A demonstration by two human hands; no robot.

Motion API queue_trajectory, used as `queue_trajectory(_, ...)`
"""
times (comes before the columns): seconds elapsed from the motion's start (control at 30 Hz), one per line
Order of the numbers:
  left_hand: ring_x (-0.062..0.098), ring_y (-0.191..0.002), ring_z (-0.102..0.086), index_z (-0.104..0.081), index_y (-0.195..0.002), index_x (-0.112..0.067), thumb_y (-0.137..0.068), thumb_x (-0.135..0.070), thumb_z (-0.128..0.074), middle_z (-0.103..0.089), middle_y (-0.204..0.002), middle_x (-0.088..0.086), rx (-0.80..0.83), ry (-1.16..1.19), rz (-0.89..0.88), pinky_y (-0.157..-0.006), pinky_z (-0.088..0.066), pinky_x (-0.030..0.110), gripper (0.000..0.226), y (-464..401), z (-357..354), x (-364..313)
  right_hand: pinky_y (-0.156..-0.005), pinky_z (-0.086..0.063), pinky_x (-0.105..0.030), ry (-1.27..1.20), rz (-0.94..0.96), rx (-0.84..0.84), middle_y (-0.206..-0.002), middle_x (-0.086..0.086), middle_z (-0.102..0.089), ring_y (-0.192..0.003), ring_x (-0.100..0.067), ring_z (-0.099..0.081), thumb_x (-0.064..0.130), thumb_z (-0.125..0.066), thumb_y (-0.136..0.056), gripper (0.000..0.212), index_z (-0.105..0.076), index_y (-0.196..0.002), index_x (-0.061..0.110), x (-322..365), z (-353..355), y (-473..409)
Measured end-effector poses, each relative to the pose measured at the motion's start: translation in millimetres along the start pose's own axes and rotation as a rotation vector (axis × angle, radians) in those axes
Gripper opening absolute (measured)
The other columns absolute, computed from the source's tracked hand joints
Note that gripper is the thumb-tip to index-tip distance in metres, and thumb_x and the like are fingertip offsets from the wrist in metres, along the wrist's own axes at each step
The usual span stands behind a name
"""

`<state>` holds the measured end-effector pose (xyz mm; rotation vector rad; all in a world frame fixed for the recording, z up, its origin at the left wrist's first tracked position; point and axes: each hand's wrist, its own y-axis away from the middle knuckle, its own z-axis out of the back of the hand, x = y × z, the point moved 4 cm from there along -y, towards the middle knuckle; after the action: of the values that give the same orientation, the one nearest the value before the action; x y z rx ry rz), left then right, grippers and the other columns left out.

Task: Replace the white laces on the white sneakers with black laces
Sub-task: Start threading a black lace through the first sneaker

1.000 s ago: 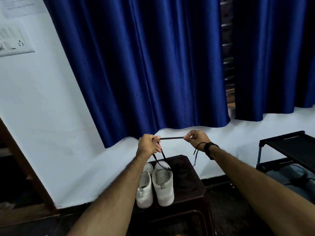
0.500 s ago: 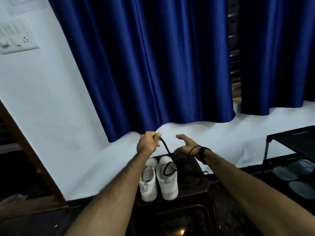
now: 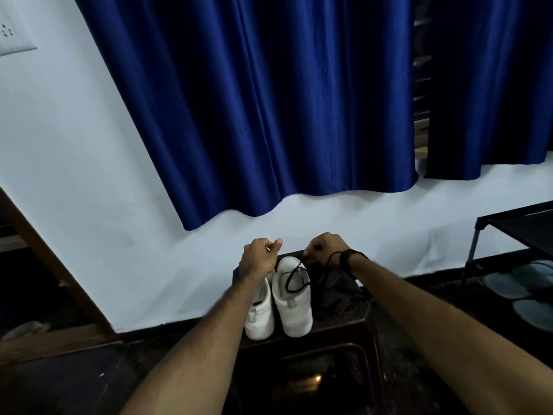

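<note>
Pinching black lace [image 3: 294,277] at right hand [image 3: 327,248] fingertips, above sneaker [image 3: 293,298].

Blue curtains [image 3: 269,100] hang over a white wall [image 3: 74,175]; dim room.

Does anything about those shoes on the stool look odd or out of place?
Only mid-job untidiness: a black lace loops loosely over the right white sneaker instead of running through eyelets. The left white sneaker shows no lace. Both stand neatly on the dark stool.
</note>
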<state>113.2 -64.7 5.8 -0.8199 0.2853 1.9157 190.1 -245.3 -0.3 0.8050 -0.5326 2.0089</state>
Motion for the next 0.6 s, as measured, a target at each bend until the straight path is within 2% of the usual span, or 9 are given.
queue_trajectory(0.1,0.025,-0.104,-0.062,-0.070,-0.084,-0.012,-0.087,-0.050,-0.062,-0.072,-0.092,0.002,0.072,-0.117,0.032,-0.089,-0.050,0.035,0.038,-3.1,-18.2,9.2,-0.079,-0.046,-0.023,-0.018,-0.132,-0.065,-0.100,-0.005,-0.073,-0.100,-0.022,-0.064,0.016,-0.057,-0.090,0.017,-0.073,-0.094,0.015,-27.3,-4.9,-10.1)
queue_trajectory(0.2,0.027,-0.112,-0.058,-0.072,-0.097,-0.017,-0.082,-0.047,-0.065,-0.070,-0.107,0.004,0.107,-0.354,0.008,-0.096,-0.044,0.034,0.034,-3.3,-29.5,11.4,-0.082,-0.049,-0.024,-0.138,-0.176,-0.148,-0.096,-0.003,-0.073,-0.095,-0.020,-0.065,0.011,-0.057,-0.086,0.016,-0.071,-0.088,0.018,-30.7,-12.9,-15.7)
queue_trajectory(0.23,0.027,-0.113,-0.057,-0.072,-0.097,-0.017,-0.081,-0.046,-0.064,-0.069,-0.107,0.004,0.118,-0.419,0.007,-0.097,-0.042,0.035,0.034,-4.8,-35.2,13.2,-0.079,-0.052,-0.023,-0.211,-0.168,-0.168,-0.091,-0.003,-0.073,-0.088,-0.019,-0.067,0.009,-0.057,-0.086,0.016,-0.072,-0.086,0.016,-28.3,-18.9,-20.5)
queue_trajectory(0.3,0.028,-0.113,-0.058,-0.070,-0.096,-0.016,-0.078,-0.044,-0.059,-0.069,-0.108,0.005,0.132,-0.509,0.017,-0.101,-0.038,0.040,0.035,-9.2,-48.4,22.7,-0.059,-0.052,-0.018,-0.367,-0.163,-0.150,-0.077,-0.007,-0.069,-0.066,-0.016,-0.063,0.000,-0.053,-0.090,0.021,-0.073,-0.094,0.003,-18.4,-35.3,-29.8)
queue_trajectory(0.33,0.027,-0.114,-0.057,-0.069,-0.097,-0.015,-0.078,-0.041,-0.057,-0.068,-0.111,0.006,0.128,-0.518,0.028,-0.102,-0.037,0.043,0.034,-10.4,-55.5,28.9,-0.052,-0.049,-0.016,-0.388,-0.139,-0.123,-0.073,-0.009,-0.067,-0.057,-0.012,-0.058,-0.006,-0.050,-0.089,0.024,-0.071,-0.099,-0.003,-11.5,-43.6,-32.8)
queue_trajectory(0.37,0.026,-0.116,-0.056,-0.067,-0.099,-0.015,-0.080,-0.040,-0.056,-0.067,-0.113,0.006,0.113,-0.507,0.037,-0.103,-0.035,0.045,0.032,-10.6,-61.8,35.5,-0.051,-0.047,-0.015,-0.356,-0.100,-0.098,-0.073,-0.010,-0.067,-0.053,-0.007,-0.056,-0.012,-0.048,-0.086,0.029,-0.071,-0.102,-0.005,-6.4,-52.4,-37.3)
queue_trajectory(0.43,0.025,-0.120,-0.052,-0.065,-0.099,-0.018,-0.086,-0.038,-0.053,-0.065,-0.114,0.004,0.039,-0.481,0.034,-0.101,-0.031,0.046,0.027,-8.6,-69.3,46.6,-0.062,-0.051,-0.015,-0.254,-0.050,-0.062,-0.083,-0.012,-0.072,-0.059,-0.003,-0.060,-0.011,-0.047,-0.081,0.036,-0.074,-0.100,0.001,1.2,-68.5,-42.8)
queue_trajectory(0.5,0.026,-0.120,-0.052,-0.067,-0.097,-0.019,-0.089,-0.033,-0.052,-0.066,-0.112,0.003,-0.026,-0.488,0.022,-0.097,-0.030,0.044,0.023,-7.0,-73.0,52.8,-0.076,-0.052,-0.020,-0.146,-0.058,-0.092,-0.092,-0.007,-0.075,-0.079,-0.013,-0.067,0.000,-0.051,-0.081,0.031,-0.077,-0.093,0.011,2.1,-78.7,-42.6)
queue_trajectory(0.6,0.026,-0.118,-0.052,-0.070,-0.096,-0.018,-0.085,-0.025,-0.052,-0.067,-0.111,0.005,-0.077,-0.483,0.023,-0.094,-0.028,0.045,0.022,-4.8,-73.7,53.6,-0.073,-0.046,-0.018,-0.048,-0.091,-0.127,-0.092,-0.003,-0.075,-0.089,-0.020,-0.068,0.012,-0.058,-0.082,0.022,-0.077,-0.086,0.020,-4.7,-83.3,-40.0)
